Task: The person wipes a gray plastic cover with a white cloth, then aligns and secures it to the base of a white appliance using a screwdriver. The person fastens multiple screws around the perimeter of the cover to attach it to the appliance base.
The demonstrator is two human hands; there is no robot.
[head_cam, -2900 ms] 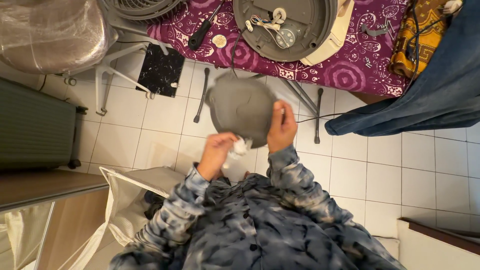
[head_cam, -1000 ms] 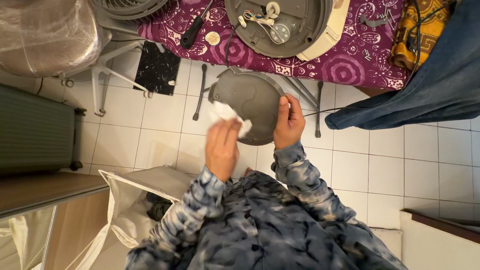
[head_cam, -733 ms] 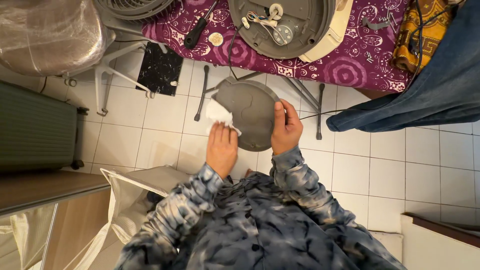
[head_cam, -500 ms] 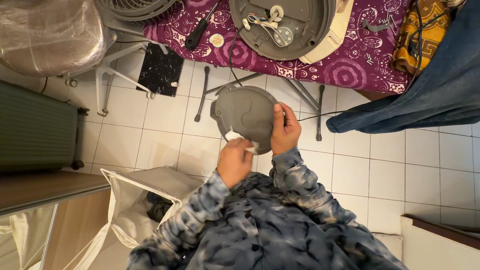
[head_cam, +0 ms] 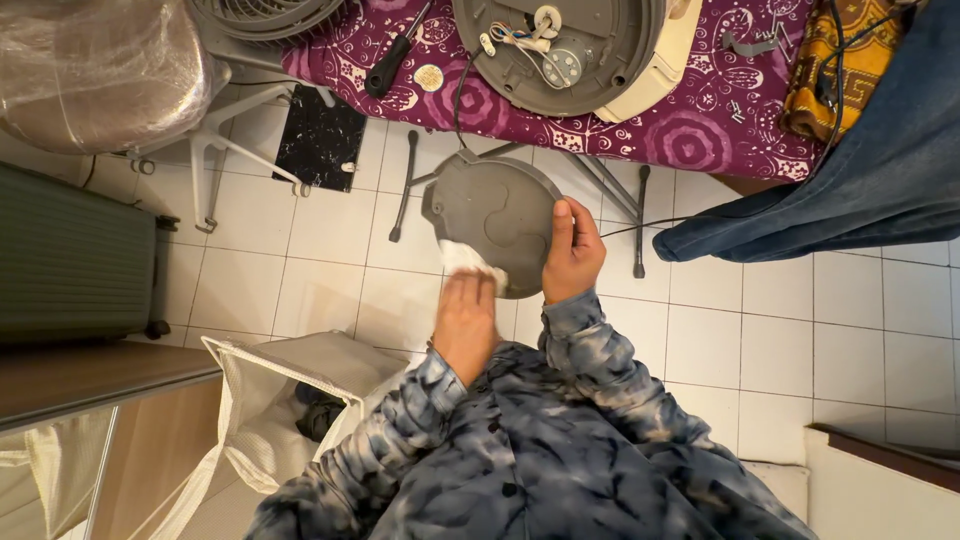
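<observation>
My right hand [head_cam: 572,252] grips the right edge of a round grey plastic cover [head_cam: 495,218], held flat above the tiled floor. My left hand [head_cam: 465,322] presses a small white cloth [head_cam: 468,260] against the cover's lower left edge; the hand is blurred by motion. Both sleeves are a mottled blue-grey fabric.
A table with a purple patterned cloth [head_cam: 690,120] holds an opened round appliance base [head_cam: 565,50] with wires, a black-handled screwdriver [head_cam: 392,62] and a fan grille [head_cam: 265,15]. A white mesh bag [head_cam: 270,400] stands lower left, a dark suitcase [head_cam: 70,260] left, denim fabric [head_cam: 850,190] right.
My left hand has rubbed the white cloth back and forth over the grey cover, sliding to its lower left edge. My right hand keeps its grip on the rim.
</observation>
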